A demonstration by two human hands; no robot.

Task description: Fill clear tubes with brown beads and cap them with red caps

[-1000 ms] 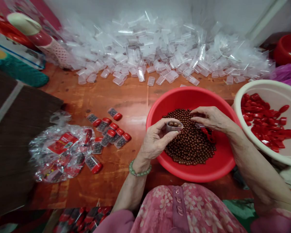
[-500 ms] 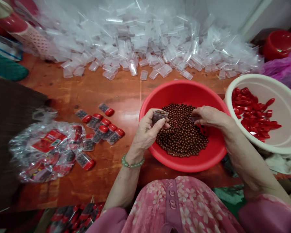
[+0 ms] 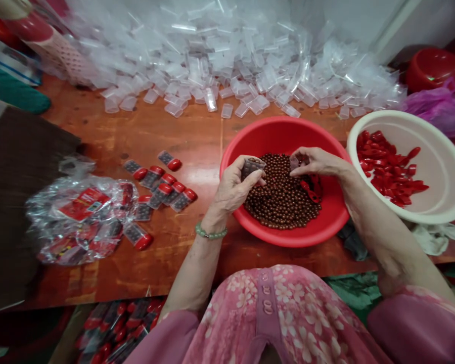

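My left hand point(image 3: 231, 188) is closed around a small clear plastic box point(image 3: 252, 168) filled with brown balls, held over the left side of a red basin point(image 3: 288, 240). Glossy brown balls point(image 3: 284, 207) heap in the basin. Over the right side of the heap, my right hand point(image 3: 315, 162) pinches a small translucent plastic box point(image 3: 294, 163) between thumb and fingers; how much it contains is hard to see. A red plastic piece point(image 3: 311, 192) lies on the balls below my right hand.
Several filled boxes with red caps point(image 3: 163, 189) lie left of the basin, beside a crinkled clear bag point(image 3: 79, 222) of packets. Clear empty boxes point(image 3: 227, 76) pile along the back. At right stands a cream basin point(image 3: 447, 202) of red caps point(image 3: 390, 167).
My right hand has risen from the balls, bringing the translucent box up into view and uncovering more of the red piece. My left hand keeps its box nearly in place. The view has shifted slightly.
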